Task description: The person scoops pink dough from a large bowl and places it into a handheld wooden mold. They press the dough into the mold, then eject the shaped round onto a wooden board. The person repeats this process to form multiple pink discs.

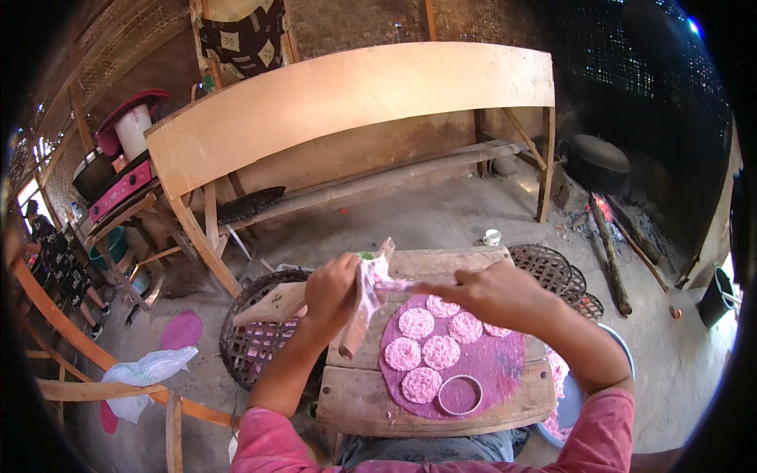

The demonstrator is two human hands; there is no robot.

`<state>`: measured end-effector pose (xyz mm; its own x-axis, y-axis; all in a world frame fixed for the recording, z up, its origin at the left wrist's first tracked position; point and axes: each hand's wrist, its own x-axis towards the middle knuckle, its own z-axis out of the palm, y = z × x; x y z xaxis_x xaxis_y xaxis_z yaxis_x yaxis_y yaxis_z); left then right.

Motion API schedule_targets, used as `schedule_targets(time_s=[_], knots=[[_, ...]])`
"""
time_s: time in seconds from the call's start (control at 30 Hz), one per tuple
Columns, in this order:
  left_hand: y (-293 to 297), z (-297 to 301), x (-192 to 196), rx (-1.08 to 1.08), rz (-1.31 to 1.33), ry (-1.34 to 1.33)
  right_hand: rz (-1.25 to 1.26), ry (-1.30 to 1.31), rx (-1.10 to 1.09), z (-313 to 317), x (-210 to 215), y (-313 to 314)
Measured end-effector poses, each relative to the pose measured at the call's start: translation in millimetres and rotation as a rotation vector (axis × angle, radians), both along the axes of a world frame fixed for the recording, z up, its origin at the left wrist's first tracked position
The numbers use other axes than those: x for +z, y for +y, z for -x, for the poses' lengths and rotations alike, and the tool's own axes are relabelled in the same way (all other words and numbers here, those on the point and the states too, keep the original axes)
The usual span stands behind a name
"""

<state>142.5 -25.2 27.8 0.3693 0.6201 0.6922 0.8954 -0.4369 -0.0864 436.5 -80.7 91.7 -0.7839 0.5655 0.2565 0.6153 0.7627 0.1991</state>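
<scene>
Peeling a thin purple dough strip (392, 285) off the sheet (489, 364) near the tabletop's (347, 406) far edge: both hands, left (331, 290) and right (493, 293), are closed on it. Next likely step: lifting the scrap clear without disturbing the cut rounds (432, 351).

Woven bamboo walls (355, 20) enclose a dusty earthen floor (441, 217); far right, a fire (603, 209) glows beside logs.
</scene>
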Motion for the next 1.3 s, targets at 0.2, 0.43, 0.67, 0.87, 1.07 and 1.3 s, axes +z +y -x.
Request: schedule_targets(time_s=[0.2, 0.43, 0.67, 0.87, 1.07, 1.3], knots=[[0, 6, -16, -0.043, 0.012, 0.128, 0.429, 0.125, -0.018, 12, -26, -13], [-2, 24, -6, 0.001, 0.048, -0.389, 0.413, 0.572, -0.107, -10, -60, -11], [18, 11, -18, -0.031, 0.001, -0.323, 0.784, 0.929, 0.004, 38, -126, -23], [31, 64, 4, 0.100, 0.052, -0.731, 1.445, 1.238, 0.136, -22, -105, -36], [19, 81, 51, -0.997, 0.661, -1.791, 0.799, 1.013, -0.090, -27, -90, -4], [19, 32, 37, -1.280, 1.369, -1.724, 0.230, 0.396, 0.164, -7, -47, 30]])
